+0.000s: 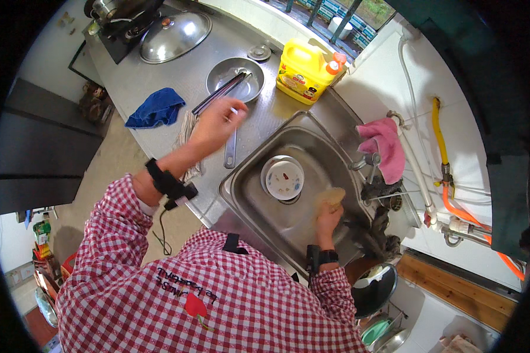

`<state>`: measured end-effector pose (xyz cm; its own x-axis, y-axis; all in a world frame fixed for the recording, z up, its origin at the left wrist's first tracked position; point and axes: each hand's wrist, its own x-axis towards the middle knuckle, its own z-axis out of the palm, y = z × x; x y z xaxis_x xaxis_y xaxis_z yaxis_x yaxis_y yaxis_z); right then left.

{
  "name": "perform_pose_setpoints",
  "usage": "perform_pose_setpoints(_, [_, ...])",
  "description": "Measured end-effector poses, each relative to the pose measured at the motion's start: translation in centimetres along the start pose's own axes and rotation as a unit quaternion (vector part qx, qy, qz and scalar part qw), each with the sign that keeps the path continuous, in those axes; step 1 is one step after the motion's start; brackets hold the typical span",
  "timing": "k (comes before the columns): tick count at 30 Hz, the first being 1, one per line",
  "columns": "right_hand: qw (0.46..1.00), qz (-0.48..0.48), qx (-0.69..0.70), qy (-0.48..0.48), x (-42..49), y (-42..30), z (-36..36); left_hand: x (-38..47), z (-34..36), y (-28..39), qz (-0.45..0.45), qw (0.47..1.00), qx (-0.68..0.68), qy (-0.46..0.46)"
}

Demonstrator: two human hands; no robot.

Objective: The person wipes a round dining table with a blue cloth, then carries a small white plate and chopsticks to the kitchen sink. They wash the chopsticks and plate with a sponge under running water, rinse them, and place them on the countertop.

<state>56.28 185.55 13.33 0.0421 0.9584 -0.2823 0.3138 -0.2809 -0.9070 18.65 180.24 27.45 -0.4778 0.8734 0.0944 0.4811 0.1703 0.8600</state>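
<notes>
My left hand, blurred, hovers over the steel counter by a metal bowl. Dark chopsticks lean across the bowl's rim next to my fingers; whether I hold anything there is unclear. A metal handle extends from beneath that hand towards the sink. My right hand grips a yellowish scrubbing pad inside the steel sink. Left of it, white dishes sit stacked near the drain, with food scraps in the top one.
A yellow detergent jug stands behind the sink. On the counter are a blue cloth, a grey mop-like cloth and a domed lid. A pink cloth hangs by the faucet. A dark bin-like container stands at my right.
</notes>
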Motion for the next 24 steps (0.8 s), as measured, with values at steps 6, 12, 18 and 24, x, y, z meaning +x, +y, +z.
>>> perform_pose_setpoints(6, [0.997, 0.058, 0.018, -0.048, -0.4, 1.6, 0.4, -5.5, 12.3, 2.4, 0.059, 0.969, -0.039, -0.238])
perform_pose_setpoints(12, [0.999, 0.014, -0.030, -0.039, -2.2, -0.2, -0.7, -7.8, 21.0, -4.3, -0.229, 0.904, 0.118, -0.341])
perform_pose_setpoints(18, [0.995, 0.058, -0.015, -0.081, -2.9, -0.8, -2.3, -7.8, 22.4, -12.7, -0.277, 0.915, 0.167, -0.243])
perform_pose_setpoints(24, [0.993, 0.105, 0.004, -0.055, -2.8, -0.8, -3.1, -8.4, 23.9, -15.9, -0.310, 0.898, 0.161, -0.269])
